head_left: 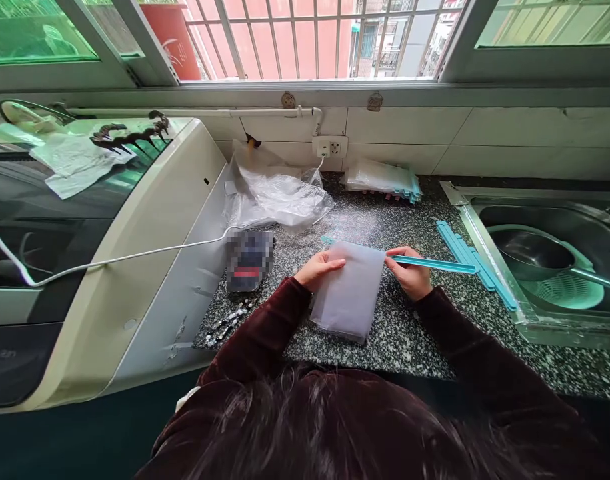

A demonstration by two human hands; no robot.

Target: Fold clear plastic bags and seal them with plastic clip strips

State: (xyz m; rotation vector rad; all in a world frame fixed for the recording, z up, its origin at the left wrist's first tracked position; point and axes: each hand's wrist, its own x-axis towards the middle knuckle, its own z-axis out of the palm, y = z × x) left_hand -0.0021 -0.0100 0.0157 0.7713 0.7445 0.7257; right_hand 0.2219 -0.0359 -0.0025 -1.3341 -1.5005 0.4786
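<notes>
My left hand (319, 269) is closed on the left edge of a folded, frosted plastic sleeve (352, 290), its thumb lying across the front. My right hand (409, 273) pinches a long light-blue plastic strip (445, 265) close to the sleeve's upper right corner. The strip points out to the right, past the fingers. A small light-blue end (327, 240) shows at the sleeve's upper left corner; whether it belongs to the same strip I cannot tell. Several more blue strips (472, 257) lie loosely together on the counter, right of my right hand.
Against the wall rests a pile of clear sleeves with blue edges (382, 179). Left of it is a crumpled clear bag (279, 193). A blurred phone-like object (249, 261) lies near a white cable (159, 252). A large white appliance (149, 247) borders the left, a sink (495, 200) the right.
</notes>
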